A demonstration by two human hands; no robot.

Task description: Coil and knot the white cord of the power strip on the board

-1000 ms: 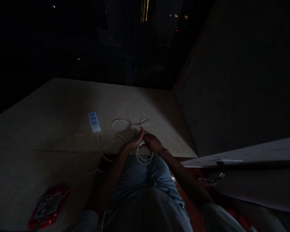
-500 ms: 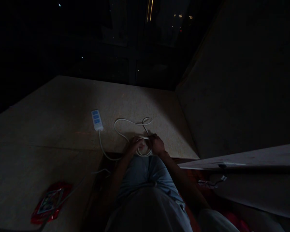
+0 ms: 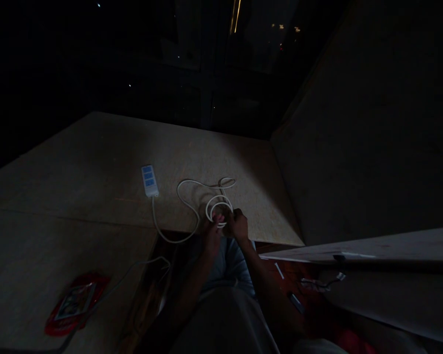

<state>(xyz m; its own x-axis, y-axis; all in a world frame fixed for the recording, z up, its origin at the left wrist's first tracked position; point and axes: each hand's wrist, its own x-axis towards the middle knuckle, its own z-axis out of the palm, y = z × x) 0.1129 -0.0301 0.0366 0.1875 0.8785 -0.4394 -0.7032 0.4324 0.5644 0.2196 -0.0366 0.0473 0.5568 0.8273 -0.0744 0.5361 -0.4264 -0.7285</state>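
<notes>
A white cable (image 3: pixel 217 196) is being held in loops over a pale ledge (image 3: pixel 107 162), by its near edge, pinched by bent fingers of the left hand (image 3: pixel 212 233) and gripped alongside by the right hand (image 3: pixel 239 224), whose fingertips are being hidden in shadow. A power strip (image 3: pixel 149 181) is lying farther left, joined to the cable.

I'm in what looks like a home: pale ledge (image 3: pixel 184 157), far dark window (image 3: pixel 192 73), reddish floor (image 3: pixel 291 276) near right.
</notes>
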